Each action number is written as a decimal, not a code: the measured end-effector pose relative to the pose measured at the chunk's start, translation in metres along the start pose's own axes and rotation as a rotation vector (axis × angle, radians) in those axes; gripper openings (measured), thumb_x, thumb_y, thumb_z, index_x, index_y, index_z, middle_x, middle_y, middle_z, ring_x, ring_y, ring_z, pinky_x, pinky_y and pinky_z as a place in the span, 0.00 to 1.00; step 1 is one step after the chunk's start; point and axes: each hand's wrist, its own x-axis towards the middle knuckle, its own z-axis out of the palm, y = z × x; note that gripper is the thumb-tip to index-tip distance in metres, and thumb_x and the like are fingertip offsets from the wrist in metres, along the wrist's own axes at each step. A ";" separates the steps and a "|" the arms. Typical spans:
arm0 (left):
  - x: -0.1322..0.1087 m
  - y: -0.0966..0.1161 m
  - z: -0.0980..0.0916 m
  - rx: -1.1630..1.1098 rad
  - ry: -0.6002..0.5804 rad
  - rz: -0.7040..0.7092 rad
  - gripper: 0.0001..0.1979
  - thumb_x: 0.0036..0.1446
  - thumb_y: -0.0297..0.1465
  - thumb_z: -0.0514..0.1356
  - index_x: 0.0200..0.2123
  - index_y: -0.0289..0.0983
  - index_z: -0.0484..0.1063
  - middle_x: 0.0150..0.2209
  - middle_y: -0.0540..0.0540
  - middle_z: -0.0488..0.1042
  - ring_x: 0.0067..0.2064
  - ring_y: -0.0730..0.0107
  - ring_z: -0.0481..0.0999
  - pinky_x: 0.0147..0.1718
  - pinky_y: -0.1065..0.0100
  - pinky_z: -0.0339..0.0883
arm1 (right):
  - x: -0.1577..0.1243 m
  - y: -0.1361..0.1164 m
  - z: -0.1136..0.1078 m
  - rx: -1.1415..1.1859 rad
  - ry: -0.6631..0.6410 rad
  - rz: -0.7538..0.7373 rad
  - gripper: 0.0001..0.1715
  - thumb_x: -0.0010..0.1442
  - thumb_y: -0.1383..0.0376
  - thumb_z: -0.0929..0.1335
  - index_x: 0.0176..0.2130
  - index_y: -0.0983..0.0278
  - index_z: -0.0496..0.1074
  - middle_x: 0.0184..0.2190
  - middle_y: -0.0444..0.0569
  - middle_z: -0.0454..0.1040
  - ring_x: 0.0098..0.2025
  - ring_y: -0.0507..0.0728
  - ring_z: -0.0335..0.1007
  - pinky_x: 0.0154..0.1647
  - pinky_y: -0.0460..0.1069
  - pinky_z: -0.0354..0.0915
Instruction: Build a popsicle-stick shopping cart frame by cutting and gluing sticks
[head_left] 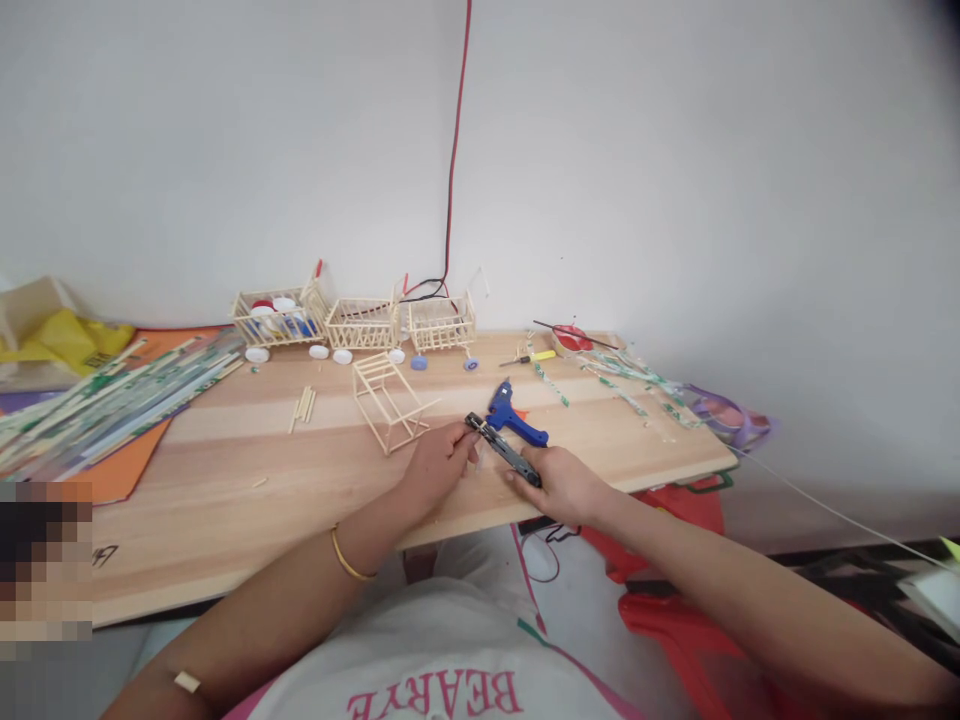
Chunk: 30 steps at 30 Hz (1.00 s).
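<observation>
My right hand is closed round the handles of dark grey pliers, whose head points up and to the left. At that head my left hand has its fingers pinched together. Whatever is between them is too small to make out. A blue glue gun lies on the wooden table just beyond the pliers. To the left of it rests a small frame of thin wooden sticks, tilted on the tabletop, close to my left hand but apart from it.
Along the wall stand a filled stick cart and two more stick carts on wheels. Wrapped sticks lie left on orange sheets; short sticks are nearer. At right are a yellow-handled screwdriver, a red bowl and torn wrappers.
</observation>
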 end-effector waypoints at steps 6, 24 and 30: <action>-0.001 0.000 -0.002 0.015 0.006 0.018 0.17 0.60 0.37 0.49 0.25 0.37 0.70 0.17 0.52 0.66 0.21 0.72 0.66 0.26 0.70 0.58 | 0.000 0.003 -0.002 -0.012 -0.019 0.026 0.20 0.62 0.52 0.59 0.31 0.64 0.67 0.25 0.51 0.73 0.26 0.55 0.70 0.28 0.46 0.59; -0.006 0.001 -0.012 -0.176 0.024 -0.020 0.11 0.56 0.33 0.54 0.39 0.36 0.72 0.20 0.51 0.71 0.29 0.67 0.72 0.37 0.65 0.63 | 0.022 0.094 -0.035 -0.196 0.144 0.509 0.42 0.52 0.33 0.54 0.38 0.64 0.70 0.30 0.57 0.74 0.32 0.63 0.70 0.26 0.50 0.55; -0.014 0.015 -0.018 -0.309 0.083 -0.058 0.08 0.54 0.32 0.57 0.36 0.35 0.71 0.23 0.51 0.71 0.27 0.72 0.72 0.32 0.69 0.64 | 0.031 0.106 -0.006 -0.304 0.241 0.423 0.45 0.50 0.35 0.59 0.53 0.64 0.65 0.48 0.63 0.69 0.50 0.70 0.64 0.48 0.60 0.55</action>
